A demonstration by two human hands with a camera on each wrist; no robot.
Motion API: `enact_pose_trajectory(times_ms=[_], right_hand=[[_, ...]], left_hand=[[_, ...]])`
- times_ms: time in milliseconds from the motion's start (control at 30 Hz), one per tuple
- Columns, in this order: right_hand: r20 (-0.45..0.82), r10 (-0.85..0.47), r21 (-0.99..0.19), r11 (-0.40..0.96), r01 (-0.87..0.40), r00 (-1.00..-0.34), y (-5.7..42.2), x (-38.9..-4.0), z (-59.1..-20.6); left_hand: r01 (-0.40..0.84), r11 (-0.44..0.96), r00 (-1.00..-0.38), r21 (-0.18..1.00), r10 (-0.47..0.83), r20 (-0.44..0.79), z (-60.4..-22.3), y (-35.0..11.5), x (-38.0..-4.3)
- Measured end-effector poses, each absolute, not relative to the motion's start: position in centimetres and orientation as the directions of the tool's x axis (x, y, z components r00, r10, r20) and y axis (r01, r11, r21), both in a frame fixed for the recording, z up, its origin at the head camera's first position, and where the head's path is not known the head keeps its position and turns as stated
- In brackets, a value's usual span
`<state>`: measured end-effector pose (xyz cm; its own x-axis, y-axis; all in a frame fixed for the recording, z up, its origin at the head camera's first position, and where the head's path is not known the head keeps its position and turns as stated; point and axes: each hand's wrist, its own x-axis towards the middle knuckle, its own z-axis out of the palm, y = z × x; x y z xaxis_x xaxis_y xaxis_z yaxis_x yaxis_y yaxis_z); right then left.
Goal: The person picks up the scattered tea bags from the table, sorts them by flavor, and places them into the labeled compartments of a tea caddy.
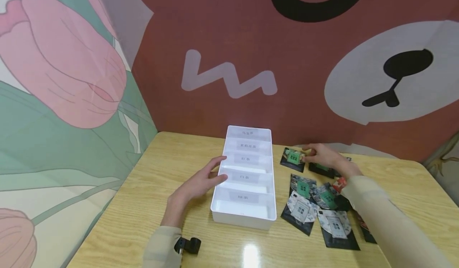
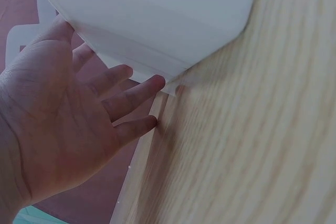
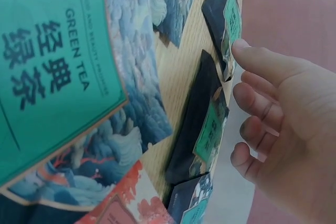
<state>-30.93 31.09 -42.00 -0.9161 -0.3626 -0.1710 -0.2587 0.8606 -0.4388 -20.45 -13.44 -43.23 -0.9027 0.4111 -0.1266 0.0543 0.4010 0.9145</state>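
A long white divided box stands on the table, with a Chinese label in each compartment. My left hand is at its left side, fingers spread loosely, thumb and fingertips near the rim. In the left wrist view that hand has relaxed fingers beside the box wall. My right hand reaches over the far tea packets. Its thumb touches or nearly touches the edge of a black tea packet with a green label. In the right wrist view the other fingers of that hand hang loosely bent, holding nothing.
Several more tea packets lie right of the box: a green-labelled one, white-labelled ones and a red one, some overlapping and partly under the right forearm. A printed wall stands behind the wooden table.
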Motion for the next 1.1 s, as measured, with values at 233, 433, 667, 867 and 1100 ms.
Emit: enact_pose_trajectory(times_ms=[233, 433, 667, 867, 1100], right_hand=[[-0.156, -0.347, -0.464, 0.852, -0.242, -0.925, 31.7, -31.0, -42.5], [-0.160, -0.319, -0.464, 0.860, -0.214, -0.934, 31.7, -30.9, -43.0], [-0.175, -0.292, -0.488, 0.856, -0.174, -0.940, 31.5, -31.2, -43.2], [-0.174, -0.286, -0.522, 0.838, -0.158, -0.942, 31.4, -31.5, -43.1], [-0.166, -0.301, -0.521, 0.835, -0.176, -0.939, 31.2, -31.4, -43.1]], left_hand=[[0.057, 0.402, -0.905, 0.914, 0.407, -0.122, -43.1, -13.3, -20.5], [0.063, 0.394, -0.902, 0.917, 0.416, -0.117, -43.3, -13.3, -20.5], [0.065, 0.390, -0.901, 0.918, 0.418, -0.114, -43.4, -13.3, -20.6], [0.064, 0.393, -0.900, 0.917, 0.420, -0.117, -43.3, -13.3, -20.6], [0.052, 0.404, -0.900, 0.913, 0.416, -0.132, -43.4, -13.4, -20.5]])
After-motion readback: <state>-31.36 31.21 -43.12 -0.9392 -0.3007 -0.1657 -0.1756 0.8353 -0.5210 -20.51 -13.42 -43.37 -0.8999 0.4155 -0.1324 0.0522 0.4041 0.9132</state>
